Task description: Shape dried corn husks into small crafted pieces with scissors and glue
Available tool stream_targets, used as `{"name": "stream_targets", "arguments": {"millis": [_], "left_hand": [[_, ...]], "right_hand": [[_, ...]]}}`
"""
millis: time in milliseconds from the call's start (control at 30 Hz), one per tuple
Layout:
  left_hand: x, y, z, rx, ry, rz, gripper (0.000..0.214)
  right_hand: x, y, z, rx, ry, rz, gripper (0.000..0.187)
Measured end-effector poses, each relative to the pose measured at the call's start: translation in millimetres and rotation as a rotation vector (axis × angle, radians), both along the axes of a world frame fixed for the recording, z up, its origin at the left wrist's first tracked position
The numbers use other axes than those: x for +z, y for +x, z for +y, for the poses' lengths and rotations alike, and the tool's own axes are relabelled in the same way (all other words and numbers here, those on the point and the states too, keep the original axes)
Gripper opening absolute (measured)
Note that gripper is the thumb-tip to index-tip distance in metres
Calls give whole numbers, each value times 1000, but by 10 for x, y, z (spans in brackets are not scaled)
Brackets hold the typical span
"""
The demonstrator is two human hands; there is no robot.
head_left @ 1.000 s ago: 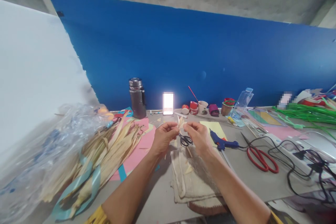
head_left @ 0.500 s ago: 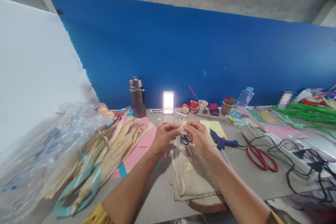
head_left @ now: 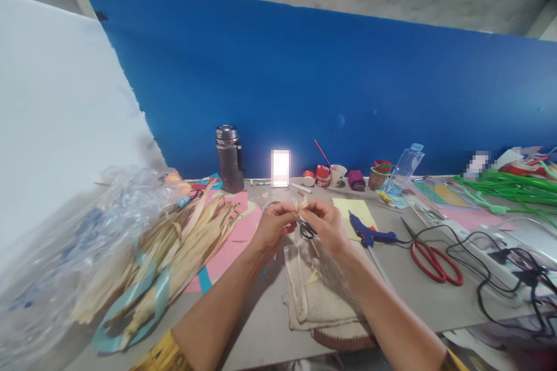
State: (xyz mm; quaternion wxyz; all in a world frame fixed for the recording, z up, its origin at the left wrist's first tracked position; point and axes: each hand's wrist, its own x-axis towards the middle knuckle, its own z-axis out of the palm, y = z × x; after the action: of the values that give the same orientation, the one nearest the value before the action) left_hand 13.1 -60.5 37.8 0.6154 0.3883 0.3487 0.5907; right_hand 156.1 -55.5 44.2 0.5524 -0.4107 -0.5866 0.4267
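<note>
My left hand and my right hand meet at the middle of the table, both with fingertips pinched. Between them is a small pale piece of corn husk, gripped from both sides and mostly covered by the fingers. Just below the hands lie small black-handled scissors, partly hidden. A folded beige cloth is spread under my wrists, with a scrap of husk on it. Left of my arm rests a bundle of dried corn husks tied with a light blue ribbon.
A blue glue gun and red-handled scissors lie to the right, near a power strip with tangled black cords. A thermos, paper cup and plastic bottle stand along the blue panel. Clear plastic wrapping fills the left.
My fingers have drawn closer together around the corn husk piece, covering more of it. The view has shifted slightly, while the objects on the table have stayed in place.
</note>
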Motion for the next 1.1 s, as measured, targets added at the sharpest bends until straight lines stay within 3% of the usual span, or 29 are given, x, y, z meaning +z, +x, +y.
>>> {"name": "stream_targets", "arguments": {"millis": [467, 633, 833, 1100], "left_hand": [[-53, 16, 18, 59, 27, 47, 24], [-20, -6, 12, -34, 19, 41, 28], [-22, -29, 25, -48, 12, 23, 32], [-42, -52, 37, -131, -9, -38, 40]], "right_hand": [[-58, -24, 40, -55, 28, -98, 20], [5, -11, 17, -61, 46, -107, 20], [-30, 4, 7, -51, 72, -124, 23], [89, 56, 17, -144, 103, -123, 27]]}}
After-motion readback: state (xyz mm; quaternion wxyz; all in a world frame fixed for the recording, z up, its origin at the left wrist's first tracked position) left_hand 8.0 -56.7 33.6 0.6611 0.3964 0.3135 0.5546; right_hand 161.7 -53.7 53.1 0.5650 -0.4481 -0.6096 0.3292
